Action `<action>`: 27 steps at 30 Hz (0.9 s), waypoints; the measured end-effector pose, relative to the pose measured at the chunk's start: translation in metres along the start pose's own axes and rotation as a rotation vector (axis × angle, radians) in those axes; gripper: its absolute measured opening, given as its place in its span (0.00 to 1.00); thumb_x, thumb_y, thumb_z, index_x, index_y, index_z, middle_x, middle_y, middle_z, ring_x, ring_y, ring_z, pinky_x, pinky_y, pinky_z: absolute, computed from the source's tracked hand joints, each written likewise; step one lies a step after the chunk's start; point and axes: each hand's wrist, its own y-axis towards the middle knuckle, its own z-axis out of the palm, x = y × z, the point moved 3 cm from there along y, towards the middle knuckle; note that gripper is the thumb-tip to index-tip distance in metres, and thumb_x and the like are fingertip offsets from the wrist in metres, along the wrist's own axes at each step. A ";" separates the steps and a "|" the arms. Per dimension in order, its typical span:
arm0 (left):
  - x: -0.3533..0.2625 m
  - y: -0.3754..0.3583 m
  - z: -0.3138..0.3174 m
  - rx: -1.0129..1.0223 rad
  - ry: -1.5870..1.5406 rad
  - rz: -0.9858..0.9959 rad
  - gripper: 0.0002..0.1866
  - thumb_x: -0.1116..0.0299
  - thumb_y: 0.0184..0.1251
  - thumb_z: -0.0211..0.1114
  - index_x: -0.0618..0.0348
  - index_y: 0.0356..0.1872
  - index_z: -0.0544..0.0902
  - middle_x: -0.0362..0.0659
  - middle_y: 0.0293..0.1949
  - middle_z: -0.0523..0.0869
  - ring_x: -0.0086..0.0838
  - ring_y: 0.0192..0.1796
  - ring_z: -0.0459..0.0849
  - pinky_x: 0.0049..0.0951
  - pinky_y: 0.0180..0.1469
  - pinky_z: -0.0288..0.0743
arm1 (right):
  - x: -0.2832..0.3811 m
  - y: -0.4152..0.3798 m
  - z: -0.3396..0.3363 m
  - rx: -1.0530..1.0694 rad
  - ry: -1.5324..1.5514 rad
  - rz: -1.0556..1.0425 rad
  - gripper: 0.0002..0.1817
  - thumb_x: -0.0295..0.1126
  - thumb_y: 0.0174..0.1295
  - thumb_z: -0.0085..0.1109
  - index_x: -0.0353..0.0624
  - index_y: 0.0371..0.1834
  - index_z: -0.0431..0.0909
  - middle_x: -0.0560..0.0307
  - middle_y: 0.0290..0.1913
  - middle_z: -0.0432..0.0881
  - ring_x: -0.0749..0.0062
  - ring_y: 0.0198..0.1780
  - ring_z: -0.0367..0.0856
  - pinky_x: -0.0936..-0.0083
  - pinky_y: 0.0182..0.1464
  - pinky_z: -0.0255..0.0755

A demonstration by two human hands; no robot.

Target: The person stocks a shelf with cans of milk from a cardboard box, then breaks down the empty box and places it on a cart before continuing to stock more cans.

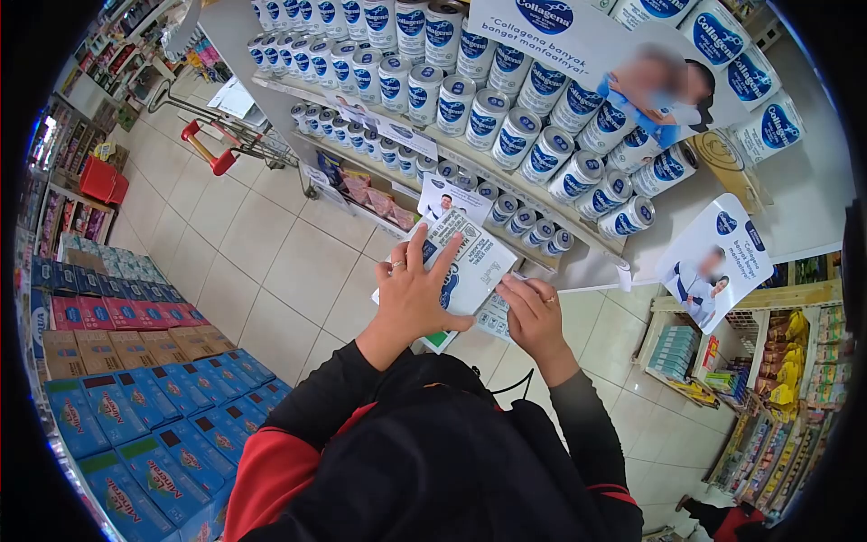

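Note:
A white printed carton (pixel 474 275) with a blue logo and small dark text is in front of my body, at the middle of the head view. My left hand (pixel 408 298) lies across its left part, fingers spread on the printed face, a ring on one finger. At the carton's right edge, my right hand (pixel 535 318) has its fingers bent and close together against the side. Below the carton a printed surface with a green edge (pixel 440 340) peeks out. What bears the carton's weight is hidden.
Shelves of white-and-blue cans (pixel 483 117) rise ahead. Stacked blue cartons (pixel 144 434) line the left side. A trolley with a red handle (pixel 209 149) stands at upper left, near a red basket (pixel 104 181). Snack shelves (pixel 781 379) are at right; part of another person (pixel 727 519) shows lower right.

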 end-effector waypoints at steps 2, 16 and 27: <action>0.000 -0.002 0.001 -0.039 0.012 0.001 0.54 0.43 0.15 0.69 0.40 0.59 0.65 0.56 0.57 0.61 0.49 0.51 0.65 0.44 0.43 0.57 | 0.003 0.008 -0.008 0.010 0.007 -0.010 0.18 0.24 0.40 0.57 0.45 0.39 0.75 0.65 0.45 0.74 0.68 0.42 0.70 0.71 0.43 0.63; -0.003 0.000 0.001 -0.068 0.038 -0.025 0.53 0.43 0.13 0.68 0.41 0.57 0.67 0.57 0.56 0.62 0.49 0.49 0.66 0.42 0.43 0.56 | 0.021 0.021 0.006 0.108 0.238 0.599 0.08 0.26 0.43 0.60 0.46 0.26 0.71 0.58 0.41 0.65 0.58 0.49 0.61 0.61 0.45 0.55; -0.005 0.004 0.000 -0.086 0.021 -0.051 0.53 0.45 0.13 0.68 0.41 0.58 0.66 0.55 0.56 0.63 0.47 0.49 0.65 0.42 0.43 0.56 | 0.005 0.035 -0.009 0.163 0.205 0.275 0.06 0.30 0.43 0.61 0.49 0.23 0.73 0.65 0.34 0.69 0.68 0.45 0.68 0.64 0.50 0.52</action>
